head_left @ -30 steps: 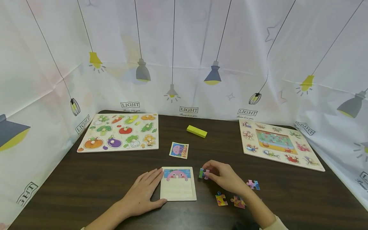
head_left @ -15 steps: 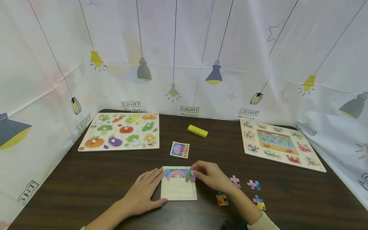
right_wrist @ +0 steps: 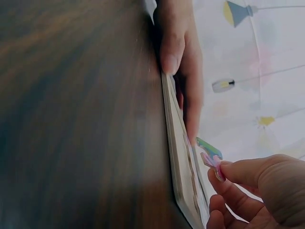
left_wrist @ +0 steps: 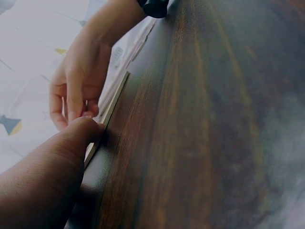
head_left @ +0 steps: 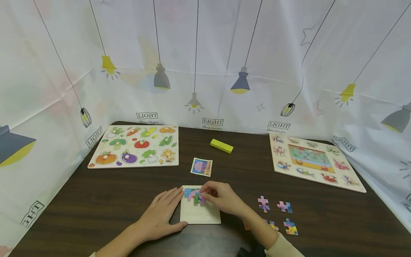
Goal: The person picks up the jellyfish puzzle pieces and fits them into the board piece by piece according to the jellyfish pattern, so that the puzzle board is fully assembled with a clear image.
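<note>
A small pale wooden puzzle tray (head_left: 202,216) lies at the near middle of the table in the head view. My left hand (head_left: 158,216) rests along its left side, fingers stretched, thumb by the lower left corner. Over the tray's upper part, my right hand (head_left: 223,200) pinches a green, blue and pink jigsaw piece (right_wrist: 211,152) between thumb and fingers. In the right wrist view that piece is tilted, above the tray surface. Blue and pink pieces (head_left: 188,193) line the top of the tray, partly hidden by the right hand.
Loose jigsaw pieces (head_left: 264,203) lie right of the tray, some hidden by the right forearm. Beyond the tray are a picture card (head_left: 201,167) and a yellow block (head_left: 221,146). A vegetable board (head_left: 133,147) stands back left, a sea-animal board (head_left: 316,163) back right.
My right hand has carried the pinched piece leftward from the table beside the tray to above the tray's upper part. The left hand keeps its place.
</note>
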The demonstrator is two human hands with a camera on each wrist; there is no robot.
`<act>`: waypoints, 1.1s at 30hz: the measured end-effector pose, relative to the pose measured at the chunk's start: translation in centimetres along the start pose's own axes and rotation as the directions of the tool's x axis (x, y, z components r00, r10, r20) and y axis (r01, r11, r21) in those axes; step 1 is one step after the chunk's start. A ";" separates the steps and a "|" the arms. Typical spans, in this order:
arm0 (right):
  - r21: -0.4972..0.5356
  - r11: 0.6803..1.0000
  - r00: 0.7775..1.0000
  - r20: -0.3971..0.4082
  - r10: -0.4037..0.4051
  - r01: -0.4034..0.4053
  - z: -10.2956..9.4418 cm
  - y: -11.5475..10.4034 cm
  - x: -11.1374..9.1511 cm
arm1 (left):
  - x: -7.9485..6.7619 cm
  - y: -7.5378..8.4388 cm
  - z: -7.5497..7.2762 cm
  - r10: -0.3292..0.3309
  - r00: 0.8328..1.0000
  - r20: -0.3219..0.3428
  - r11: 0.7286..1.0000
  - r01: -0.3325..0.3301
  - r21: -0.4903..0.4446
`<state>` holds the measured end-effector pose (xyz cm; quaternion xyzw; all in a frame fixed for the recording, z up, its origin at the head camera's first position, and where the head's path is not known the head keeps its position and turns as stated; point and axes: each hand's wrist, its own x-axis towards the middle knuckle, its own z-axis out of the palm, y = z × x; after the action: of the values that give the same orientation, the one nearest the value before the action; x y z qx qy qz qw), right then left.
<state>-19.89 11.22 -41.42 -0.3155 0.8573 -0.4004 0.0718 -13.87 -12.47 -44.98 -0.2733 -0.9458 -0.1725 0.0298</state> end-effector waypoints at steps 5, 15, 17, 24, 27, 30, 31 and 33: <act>0.015 1.000 1.000 -0.003 -0.019 0.019 0.7 -0.2 0.5 | 0.0 0.0 0.0 0.000 1.000 -0.001 1.000 0.000 -0.004; 0.035 0.999 1.000 -0.008 -0.027 0.027 1.8 -0.6 1.0 | 0.1 0.0 0.0 -0.011 1.000 0.018 1.000 0.010 0.001; 0.033 0.999 1.000 -0.007 -0.025 0.026 1.9 -0.7 1.0 | 0.1 0.0 0.0 -0.010 1.000 0.020 1.000 0.010 0.003; -0.052 0.999 0.999 -0.040 0.008 -0.010 2.4 -1.0 1.3 | 0.1 -0.1 0.0 -0.008 1.000 0.017 1.000 0.008 0.012; -0.101 0.995 0.998 -0.066 0.012 -0.019 2.7 -1.0 1.4 | 0.1 -0.1 0.0 -0.004 1.000 0.007 1.000 0.004 0.012; -0.153 0.988 0.997 -0.081 -0.009 -0.003 2.8 -1.0 1.6 | 0.1 -0.1 0.1 0.004 1.000 -0.008 1.000 -0.004 0.014; -0.168 0.986 0.996 -0.082 -0.018 0.004 2.9 -1.0 1.7 | 0.1 -0.2 0.1 0.006 1.000 -0.012 1.000 -0.006 0.014; -0.200 0.980 0.996 -0.081 -0.036 0.019 2.9 -1.0 1.8 | 0.0 -0.2 0.1 0.010 1.000 -0.020 1.000 -0.010 0.016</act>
<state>-19.69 7.79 -42.43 -0.3158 0.8909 -0.3264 -0.0020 -13.99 -12.55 -45.10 -0.2762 -0.9454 -0.1677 0.0421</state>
